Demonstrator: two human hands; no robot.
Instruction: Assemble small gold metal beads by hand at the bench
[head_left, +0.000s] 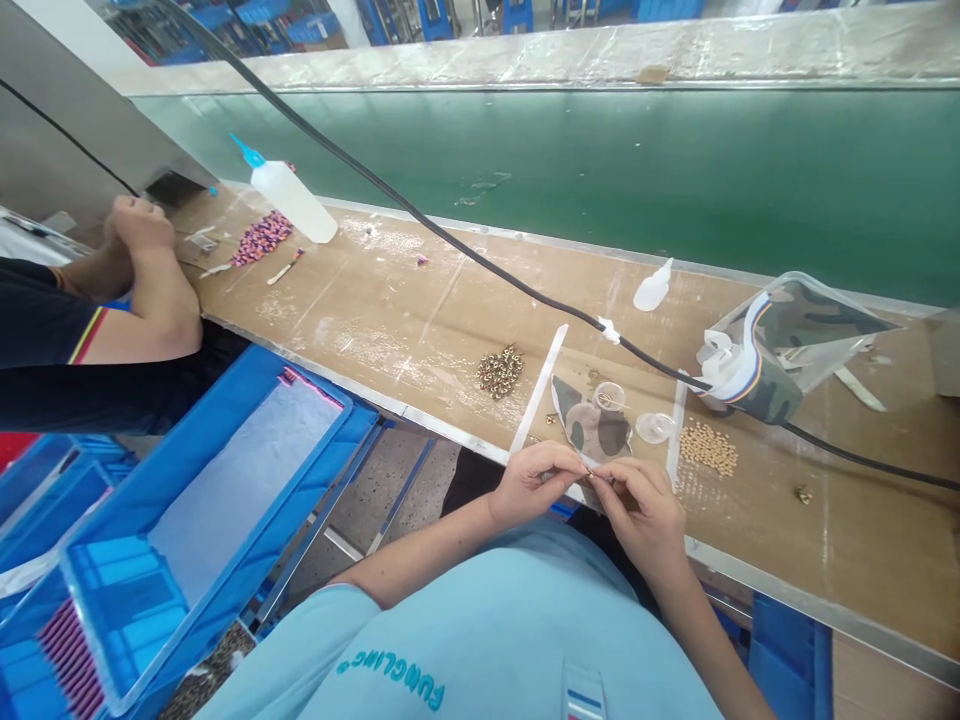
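My left hand (534,486) and my right hand (643,503) meet at the bench's front edge, fingertips pinched together. Between them is a tiny brass-coloured piece (589,472), too small to name. Just beyond my fingers lies a camouflage-patterned cloth piece (600,428), with a small clear cup (608,397) at its far edge. A second clear round dish (655,428) sits to the right of it. Past a white tape strip on the left is a pile of shiny brass-coloured small parts (500,371). Small beige beads (707,447) are spread out right of my right hand.
A black cable (420,217) crosses the bench diagonally. A camouflage bag (776,390) stands at right. A white squeeze bottle (295,203) and pink-purple pieces (262,238) lie far left, near another person's hands (142,225). Blue bins (202,540) stand at lower left.
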